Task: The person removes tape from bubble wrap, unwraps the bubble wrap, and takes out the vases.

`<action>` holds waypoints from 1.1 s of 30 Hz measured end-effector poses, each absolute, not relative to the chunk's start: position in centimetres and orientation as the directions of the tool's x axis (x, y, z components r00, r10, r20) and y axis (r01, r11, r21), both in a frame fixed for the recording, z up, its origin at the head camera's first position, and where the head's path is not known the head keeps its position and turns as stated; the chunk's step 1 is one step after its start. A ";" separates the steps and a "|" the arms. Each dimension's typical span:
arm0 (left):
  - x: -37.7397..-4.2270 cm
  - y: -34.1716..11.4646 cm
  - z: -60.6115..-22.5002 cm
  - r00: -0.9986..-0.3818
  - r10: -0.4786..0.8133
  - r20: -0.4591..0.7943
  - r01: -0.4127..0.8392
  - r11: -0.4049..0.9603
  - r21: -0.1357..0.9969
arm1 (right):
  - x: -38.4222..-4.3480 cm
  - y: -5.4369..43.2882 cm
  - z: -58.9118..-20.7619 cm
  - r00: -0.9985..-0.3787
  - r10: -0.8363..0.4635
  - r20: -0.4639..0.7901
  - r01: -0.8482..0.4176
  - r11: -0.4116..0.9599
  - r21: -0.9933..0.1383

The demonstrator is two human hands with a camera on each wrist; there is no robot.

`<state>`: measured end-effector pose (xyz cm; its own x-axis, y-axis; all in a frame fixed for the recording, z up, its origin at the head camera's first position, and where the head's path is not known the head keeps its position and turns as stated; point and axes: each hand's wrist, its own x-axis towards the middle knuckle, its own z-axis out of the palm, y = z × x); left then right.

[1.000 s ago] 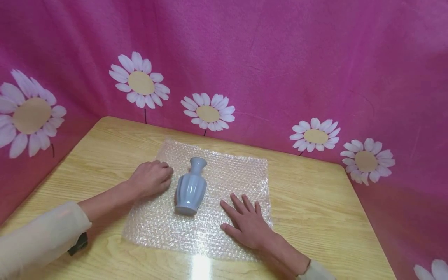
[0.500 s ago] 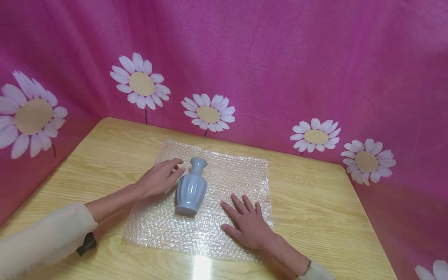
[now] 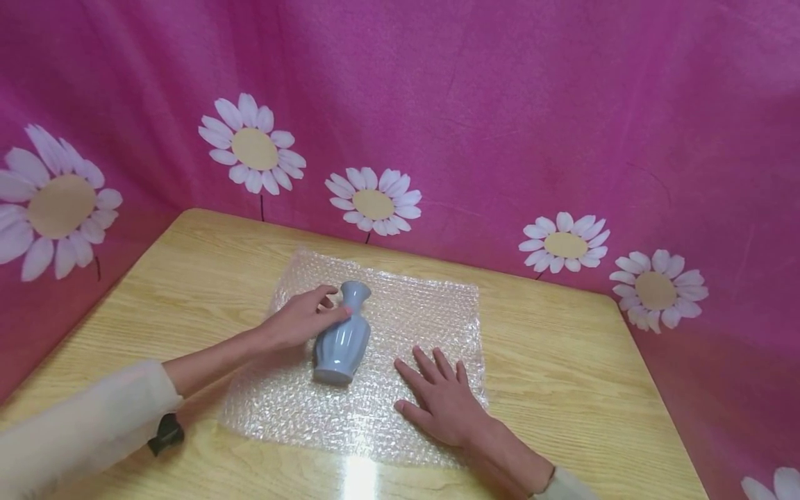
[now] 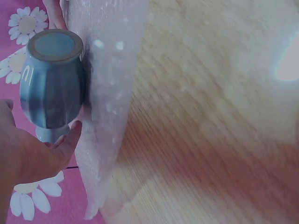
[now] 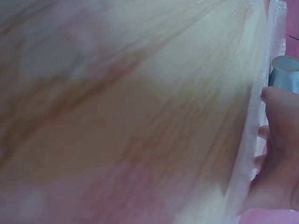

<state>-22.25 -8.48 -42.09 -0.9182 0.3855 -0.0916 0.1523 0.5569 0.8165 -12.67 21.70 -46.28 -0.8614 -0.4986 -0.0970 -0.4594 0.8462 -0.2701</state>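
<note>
A glossy grey-blue vase (image 3: 342, 347) with a ribbed body and flared mouth lies on its side on a sheet of bubble wrap (image 3: 406, 305). My left hand (image 3: 300, 321) is at its neck from the left, thumb overlapping the neck and the other fingers loosely bent near the mouth. In the left wrist view, the vase (image 4: 52, 88) shows its base, and the left hand (image 4: 32, 154) spreads around the narrow neck. My right hand (image 3: 445, 406) rests on the wrap's right part, fingers spread. In the right wrist view, that hand (image 5: 280, 140) partly hides the vase (image 5: 285, 74).
The wrap lies on a light wood-grain table (image 3: 562, 375). A magenta cloth (image 3: 462, 125) printed with white daisies hangs around the back and sides. A small black object (image 3: 166, 434) shows beneath the left sleeve (image 3: 106, 423).
My left hand has lifted off the wrap's left edge, uncurled, and moved right to the vase's neck. The vase, the wrap and my right hand have stayed in place.
</note>
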 end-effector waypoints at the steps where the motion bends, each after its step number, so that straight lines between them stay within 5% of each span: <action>1: -22.2 -8.3 -42.1 -0.918 0.383 -0.099 0.144 0.557 0.818 | -12.7 21.7 -46.3 -0.862 -0.498 -0.097 -0.459 0.847 -0.269; 17: -21.9 -6.8 -42.3 -0.901 0.351 -0.256 -0.020 0.556 0.831 | -12.6 21.7 -46.3 -0.864 -0.496 -0.087 -0.461 0.848 -0.262; 33: -22.4 -6.6 -42.2 -0.855 0.411 -0.318 -0.047 0.549 0.834 | -12.6 21.7 -46.3 -0.865 -0.493 -0.090 -0.457 0.849 -0.264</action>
<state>-22.43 -6.57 -42.23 -0.8546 0.4107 -0.3179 -0.0465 0.5491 0.8345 -12.58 21.66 -46.27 -0.8651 -0.4934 -0.0899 -0.4569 0.8493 -0.2643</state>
